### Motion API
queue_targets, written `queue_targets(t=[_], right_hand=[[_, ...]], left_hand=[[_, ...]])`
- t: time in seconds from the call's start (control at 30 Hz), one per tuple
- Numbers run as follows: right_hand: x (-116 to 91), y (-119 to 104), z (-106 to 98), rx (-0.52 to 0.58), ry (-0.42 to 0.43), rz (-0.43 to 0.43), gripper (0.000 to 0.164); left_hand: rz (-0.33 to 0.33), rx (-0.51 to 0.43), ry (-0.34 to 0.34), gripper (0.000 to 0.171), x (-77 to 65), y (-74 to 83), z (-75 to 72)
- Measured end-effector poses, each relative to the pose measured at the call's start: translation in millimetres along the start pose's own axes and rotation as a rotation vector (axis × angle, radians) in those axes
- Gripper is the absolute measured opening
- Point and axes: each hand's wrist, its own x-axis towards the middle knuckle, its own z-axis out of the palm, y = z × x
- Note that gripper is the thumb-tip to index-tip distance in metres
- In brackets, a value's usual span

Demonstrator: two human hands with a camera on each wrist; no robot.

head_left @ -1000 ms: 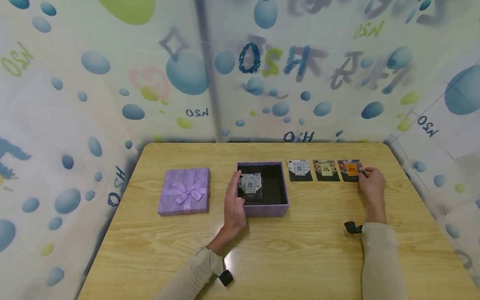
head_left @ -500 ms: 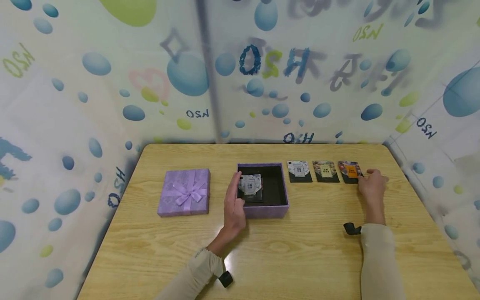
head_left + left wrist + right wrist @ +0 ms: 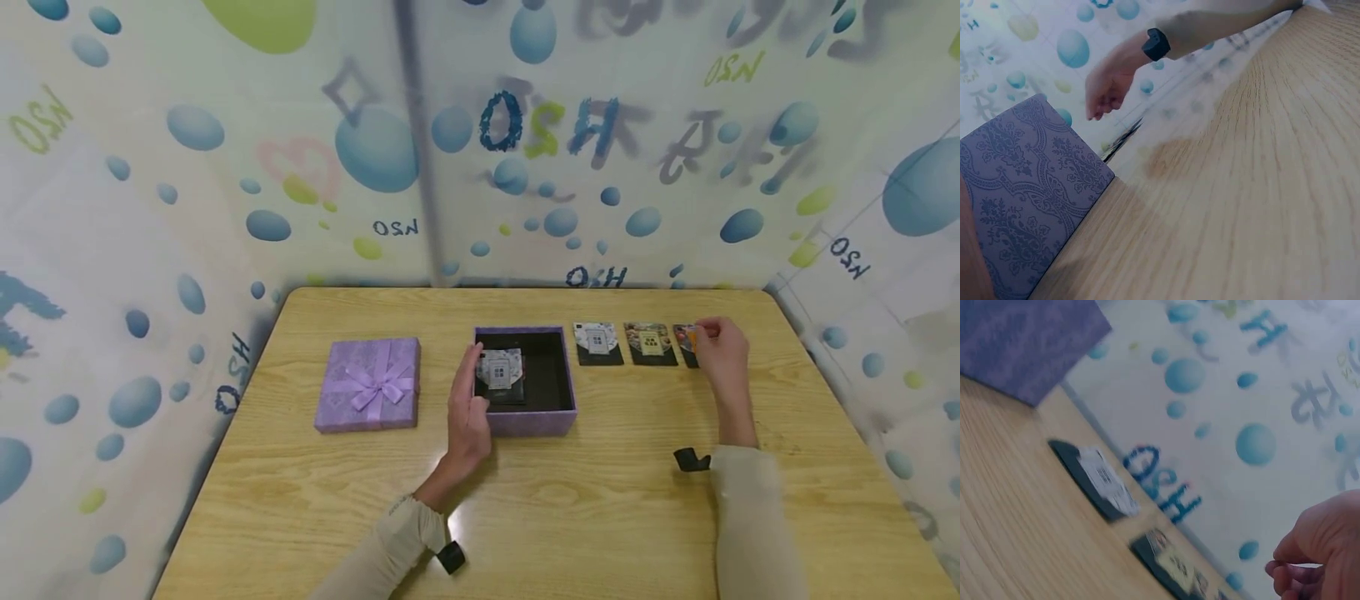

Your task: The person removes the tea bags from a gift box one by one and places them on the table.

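Observation:
My left hand (image 3: 469, 423) rests along the left side of an open purple gift box (image 3: 532, 424), fingers straight and thumb near the front corner. Inside, a black-and-white packet (image 3: 501, 375) lies on the dark bottom. My right hand (image 3: 726, 354) hangs just over the rightmost of three flat packets, its fingers loosely curled with nothing visible in them. That orange-labelled packet (image 3: 682, 340) is partly hidden by the hand. To its left lie a yellow-labelled packet (image 3: 650, 343) and a white-labelled packet (image 3: 598, 342). In the left wrist view the right hand (image 3: 1110, 90) is above the table.
A purple lid (image 3: 371, 385) with a ribbon bow lies left of the box. The wooden table (image 3: 585, 517) ends at the back against a patterned wall covering (image 3: 510, 208). Black wrist devices sit on both sleeves.
My right hand has come off the orange-labelled packet's right edge and moved left and slightly up over it. That packet was tilted a little half a second ago. The left hand stays put.

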Motion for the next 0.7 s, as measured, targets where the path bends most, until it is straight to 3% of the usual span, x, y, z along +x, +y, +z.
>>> queue_targets(t=[0.27,0.47,0.7], right_hand=[[-21.8,-53.2,26.4,0.082,-0.171,-0.207,0.035],[-39.1,-83.4,37.5,0.102,-0.246,-0.283,0.024],[-60.8,-111.3,54.8,0.169,-0.313,-0.386,0.023]], left_hand=[[-0.026,0.015,-0.005,0.081,0.0,2.1,-2.9],[-0.026,0.025,-0.010,0.081,0.9,1.9,-3.0],[-0.035,0.017,-0.012,0.081,0.6,3.5,-4.9]])
